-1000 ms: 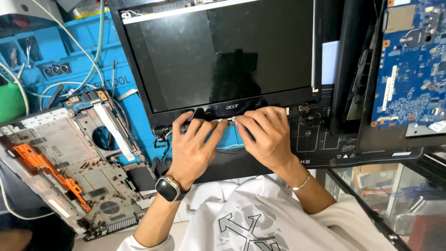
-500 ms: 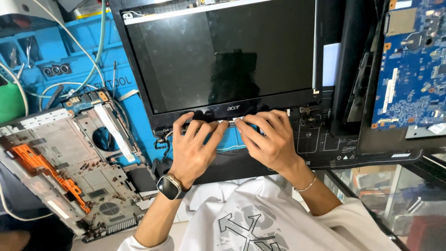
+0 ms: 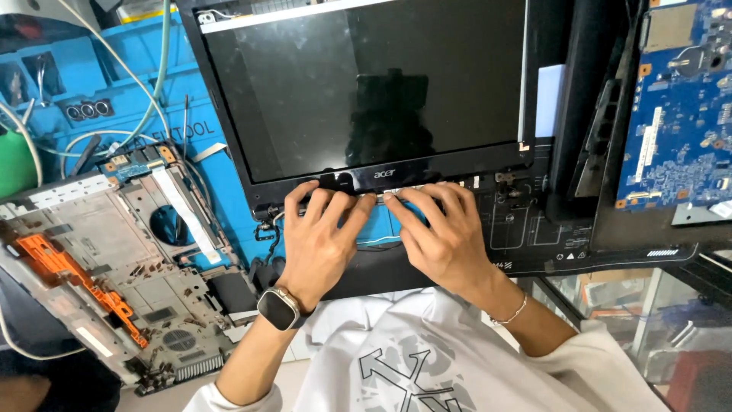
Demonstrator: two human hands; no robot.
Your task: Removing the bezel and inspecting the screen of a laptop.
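- A green object (image 3: 14,164) shows at the far left edge, with white and pale green cables (image 3: 114,57) looping over the blue work mat (image 3: 145,53) behind it.
- A stripped laptop base (image 3: 99,267) lies tilted on the left side of the bench, its grey shell open to view — an orange part (image 3: 76,282) runs slantwise along its near side, and a white ribbon strip (image 3: 183,210) crosses its upper right corner.
- A small blue circuit board (image 3: 137,162) sits at the far corner of that base, just beside the mat's printed edge.
- The left hand (image 3: 320,240), with a dark watch (image 3: 278,309) on the wrist, lies palm down with fingers spread; the fingertips (image 3: 305,194) press on the lower edge of the screen panel. It grips nothing.
- The laptop screen panel (image 3: 366,99) stands in the middle of the view, black and dark, its bottom bezel right under both sets of fingertips and its left hinge (image 3: 267,217) bare, with a thin black wire hanging from it.
- The right hand (image 3: 442,236), a thin bracelet (image 3: 509,314) at the wrist, is likewise flat and spread, fingers resting on the same lower bezel, close beside the left hand — the two index fingers nearly meet.
- A black mat with white outlines (image 3: 526,221) lies under the right part of the panel.
- A dark upright piece (image 3: 591,99) stands just right of the screen.
- A blue motherboard (image 3: 682,114) fills the far right, laid on a dark surface.
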